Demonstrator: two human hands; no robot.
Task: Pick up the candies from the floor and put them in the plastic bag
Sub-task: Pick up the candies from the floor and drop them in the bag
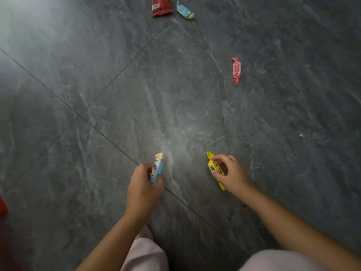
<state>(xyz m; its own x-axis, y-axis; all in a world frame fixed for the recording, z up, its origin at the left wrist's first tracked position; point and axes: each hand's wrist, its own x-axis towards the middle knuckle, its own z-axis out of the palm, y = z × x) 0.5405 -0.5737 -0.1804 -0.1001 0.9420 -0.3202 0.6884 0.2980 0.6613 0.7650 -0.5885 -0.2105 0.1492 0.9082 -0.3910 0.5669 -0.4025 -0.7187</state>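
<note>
Dark grey stone-look tile floor, veined, with thin grout lines crossing diagonally; head view, looking down. Item one: blue-wrapped candy with a pale gold twisted end pointing up-frame, held in the left hand, whose fingers and thumb are curled around the wrapper's body. Item two: yellow-wrapped candy with dark lettering, pinched between thumb and fingers of the right hand; its twisted ends stick out above and below the grip. Whether either candy is lifted clear of the floor or still touching it cannot be told. The two hands are apart, side by side, low in the frame. Item three: red-pink wrapped candy with lettering, lying loose on the floor, well beyond the right hand. Item four: second blue candy with a yellowish twisted end, lying at the far top edge. Item five: red packet, partly cut by the top edge, just beside the second blue candy. Item six: red object at the left edge, mostly out of frame, not identifiable. Pale pink trouser legs at the bottom, beneath the bare forearms.
</note>
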